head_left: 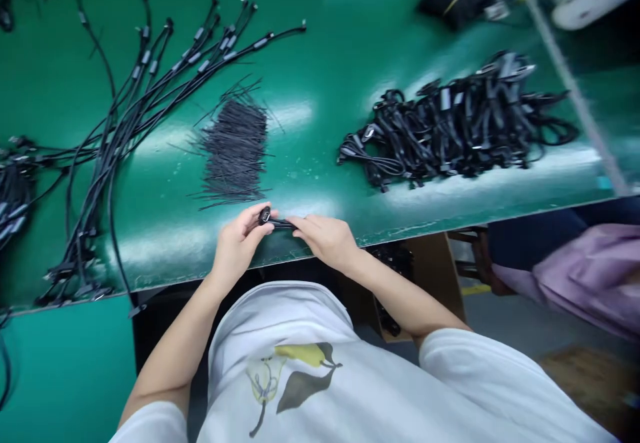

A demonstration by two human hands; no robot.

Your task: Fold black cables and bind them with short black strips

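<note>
Close to the table's front edge, both of my hands grip one black cable (283, 224), folded into a short bundle. My left hand (243, 238) pinches its connector end, whose metal opening faces up between thumb and fingers. At the other end, my right hand (327, 240) closes round the cable strands, the fingers partly hiding them. Just beyond my left hand lies a pile of thin black twist ties (235, 146). Off to the right is a long heap of bundled black cables (450, 126).
Loose long black cables (107, 156) with grey labels fan across the left of the green table (320, 83), some hanging over its front edge. More cables (17, 193) are heaped at far left. A pale bar (575, 90) crosses the right side. A person in purple cloth (590, 270) is at right.
</note>
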